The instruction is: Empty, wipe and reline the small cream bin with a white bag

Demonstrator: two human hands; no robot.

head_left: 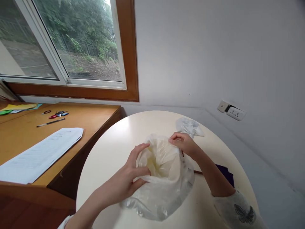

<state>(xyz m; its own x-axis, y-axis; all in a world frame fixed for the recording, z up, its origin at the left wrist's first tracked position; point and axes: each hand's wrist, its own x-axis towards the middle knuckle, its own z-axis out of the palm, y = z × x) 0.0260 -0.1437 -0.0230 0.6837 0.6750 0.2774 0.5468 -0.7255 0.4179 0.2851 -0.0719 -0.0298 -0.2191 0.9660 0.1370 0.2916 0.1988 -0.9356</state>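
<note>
A translucent white plastic bag [164, 194] stands on the round table with its mouth gaping upward. Its upper edge is folded outward around a round opening, and the inside looks pale yellow; whether a container lies beneath the plastic is hidden. On the left side of the mouth, my left hand [132, 170] grips the rim, one finger stretched to the far left edge and the others closed on the near edge. At the far right of the rim, my right hand [183, 143] pinches the plastic between thumb and fingers.
Behind my right hand, a crumpled clear plastic bag [189, 126] lies on the cream round table [107, 159]. A dark purple cloth-like item [225, 174] is beside my right forearm. The wooden desk [95, 116] at left holds papers [45, 154], a pen [50, 122] and keys [59, 113].
</note>
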